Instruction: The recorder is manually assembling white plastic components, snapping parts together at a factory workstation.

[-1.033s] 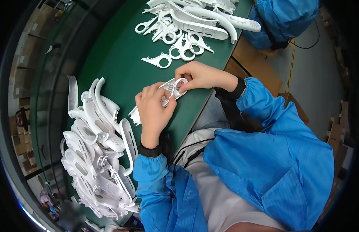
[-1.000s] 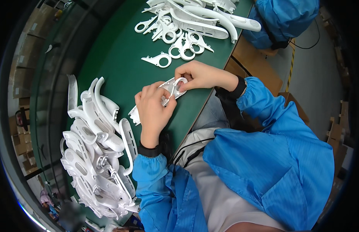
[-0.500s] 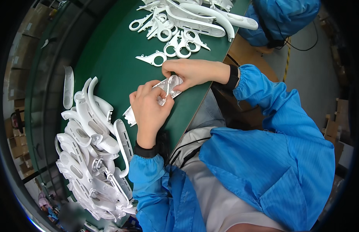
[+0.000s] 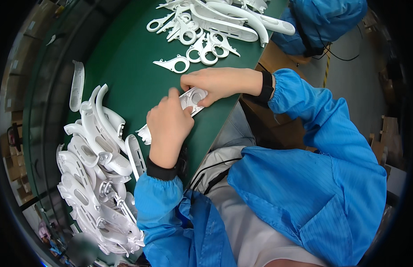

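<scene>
A long white plastic shell with a perforated grille lies at a slant just above the green tabletop, its inner side facing up. My right hand grips its far right end, thumb on the near edge and fingers curled over the far side. Over its middle, my left hand is closed round it, with the fingertips partly hidden. The shell's jagged lower end sticks out left of that hand. Beyond my hands lies a single white ring-shaped part with a pointed tail.
Several more ring parts and long curved white shells are heaped at the table's far end. A big pile of white shells covers the left side. A person's blue sleeve shows at the upper right, beside the green table.
My left hand has shifted slightly left and its fingers have moved. The curved white strip that stood out between my hands over the grille no longer shows there.
</scene>
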A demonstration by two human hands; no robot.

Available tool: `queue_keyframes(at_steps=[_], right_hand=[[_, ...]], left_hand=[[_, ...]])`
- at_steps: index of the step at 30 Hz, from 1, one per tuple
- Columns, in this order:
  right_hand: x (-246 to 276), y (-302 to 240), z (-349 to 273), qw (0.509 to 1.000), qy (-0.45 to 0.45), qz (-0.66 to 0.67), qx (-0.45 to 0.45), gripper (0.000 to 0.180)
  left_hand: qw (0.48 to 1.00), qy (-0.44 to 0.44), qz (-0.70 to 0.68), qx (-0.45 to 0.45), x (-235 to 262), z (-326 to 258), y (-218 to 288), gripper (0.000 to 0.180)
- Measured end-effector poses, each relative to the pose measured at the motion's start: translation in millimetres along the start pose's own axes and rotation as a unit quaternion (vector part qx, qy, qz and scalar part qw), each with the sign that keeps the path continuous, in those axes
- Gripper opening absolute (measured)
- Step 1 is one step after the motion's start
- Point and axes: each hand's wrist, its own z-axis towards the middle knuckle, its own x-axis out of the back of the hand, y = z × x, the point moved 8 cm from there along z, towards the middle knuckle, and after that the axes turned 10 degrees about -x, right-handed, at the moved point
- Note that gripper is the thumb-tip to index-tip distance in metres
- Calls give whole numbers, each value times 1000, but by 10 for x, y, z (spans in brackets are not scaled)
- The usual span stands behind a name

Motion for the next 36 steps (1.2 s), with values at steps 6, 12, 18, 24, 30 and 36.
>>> queue_keyframes(at_steps=[6, 12, 18, 24, 30, 36], right_hand=[[16, 168, 34, 984, -4, 114, -136, 28], [27, 170, 79, 996, 66, 64, 1, 27], [504, 93, -234, 980, 118, 127, -95, 22], [1277, 409, 15, 902, 279, 245, -222, 24], [1267, 714, 1341, 883, 203, 352, -233, 22], [1303, 808, 2426, 872, 212, 328, -297, 26]], left_hand=[[999, -23, 15, -25, -19, 18, 58, 30], [997, -11, -11, -75, -16, 2, 36, 39], [808, 445, -337, -191, 656, -623, -156, 43], [857, 238, -455, -45, -287, -24, -462, 26], [890, 270, -351, -107, -241, -29, -454, 21], [880, 313, -342, -104, -244, -83, -434, 23]])
